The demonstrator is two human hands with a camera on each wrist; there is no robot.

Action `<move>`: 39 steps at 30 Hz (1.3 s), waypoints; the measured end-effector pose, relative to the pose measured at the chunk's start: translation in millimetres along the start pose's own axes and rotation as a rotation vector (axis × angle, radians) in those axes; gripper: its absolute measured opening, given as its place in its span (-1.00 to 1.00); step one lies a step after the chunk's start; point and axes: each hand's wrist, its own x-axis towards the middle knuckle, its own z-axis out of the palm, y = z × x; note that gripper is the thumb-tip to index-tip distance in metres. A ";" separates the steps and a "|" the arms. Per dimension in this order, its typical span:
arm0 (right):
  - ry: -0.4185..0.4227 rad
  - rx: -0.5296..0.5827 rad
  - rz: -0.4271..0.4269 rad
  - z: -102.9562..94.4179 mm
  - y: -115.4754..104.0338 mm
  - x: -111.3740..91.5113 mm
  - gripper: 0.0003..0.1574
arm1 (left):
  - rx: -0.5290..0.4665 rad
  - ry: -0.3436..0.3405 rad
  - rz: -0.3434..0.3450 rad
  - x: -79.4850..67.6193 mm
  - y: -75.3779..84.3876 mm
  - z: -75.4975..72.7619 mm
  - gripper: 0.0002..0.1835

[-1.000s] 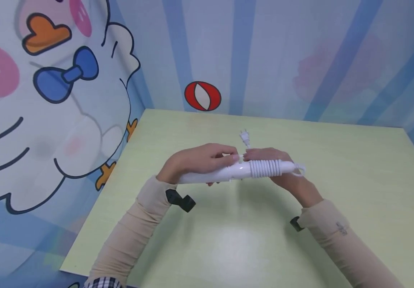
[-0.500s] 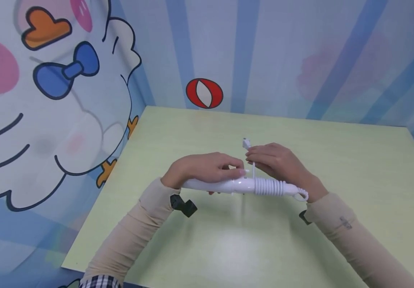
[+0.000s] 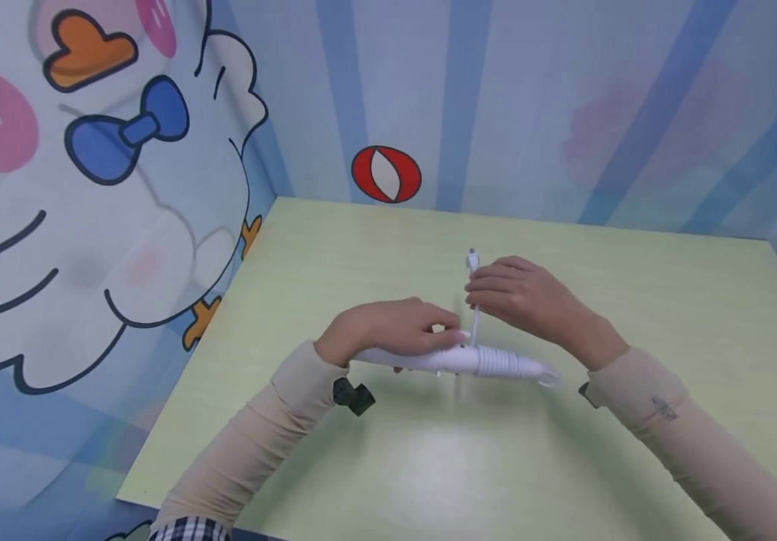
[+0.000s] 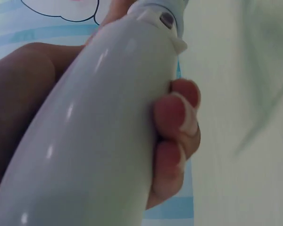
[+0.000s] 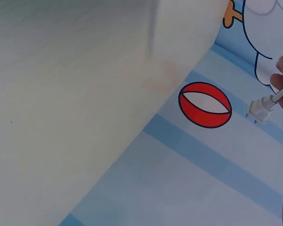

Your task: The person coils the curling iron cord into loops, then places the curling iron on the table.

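Note:
A white wand-shaped hair iron point(image 3: 456, 361), its power cord wound in tight turns point(image 3: 500, 362) round the right part, is held above the table in the head view. My left hand point(image 3: 402, 327) grips its body from above. In the left wrist view, fingertips point(image 4: 172, 115) wrap the smooth white barrel point(image 4: 94, 117), and a dark button point(image 4: 166, 20) shows near the top. My right hand point(image 3: 524, 297) pinches the cord's free end just below the white two-pin plug point(image 3: 473, 260). That stretch of cord runs straight down to the windings. The plug point(image 5: 261, 109) also shows in the right wrist view.
Below the hands spreads a pale yellow-green table point(image 3: 361, 466). A blue striped wall point(image 3: 530, 113) with a printed red ball point(image 3: 386, 174) rises behind it, and a cartoon bird point(image 3: 158, 248) covers the left wall.
My right hand has moved from behind the iron's wound part to up beyond it, taking hold of the cord by the plug. The iron has dropped lower in the head view, its right end tipping down.

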 end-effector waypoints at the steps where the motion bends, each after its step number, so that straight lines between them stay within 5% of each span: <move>1: -0.013 -0.027 -0.007 -1.6 0.8 1.0 -0.60 | 0.013 0.008 -0.014 1.3 -0.1 1.7 -0.76; 9: -0.136 -0.138 0.034 -15.9 3.0 11.0 -0.70 | 0.156 0.166 -0.224 12.9 0.4 13.4 -0.72; 16: -0.215 -0.175 0.161 -20.0 -4.9 12.5 -0.61 | 0.314 0.316 -0.359 31.4 -6.7 17.0 -0.68; 20: -0.216 -0.184 0.242 -16.2 -12.7 12.1 -0.68 | 0.326 0.400 -0.416 39.5 -13.8 17.7 -0.66; 30: -0.121 -0.094 0.424 -5.3 -31.6 6.3 -0.82 | 0.243 0.573 -0.442 45.8 -31.1 12.5 -0.62; 39: -0.017 0.096 0.551 6.7 -40.8 -6.5 -0.74 | 0.142 0.627 -0.397 43.3 -34.0 7.9 -0.64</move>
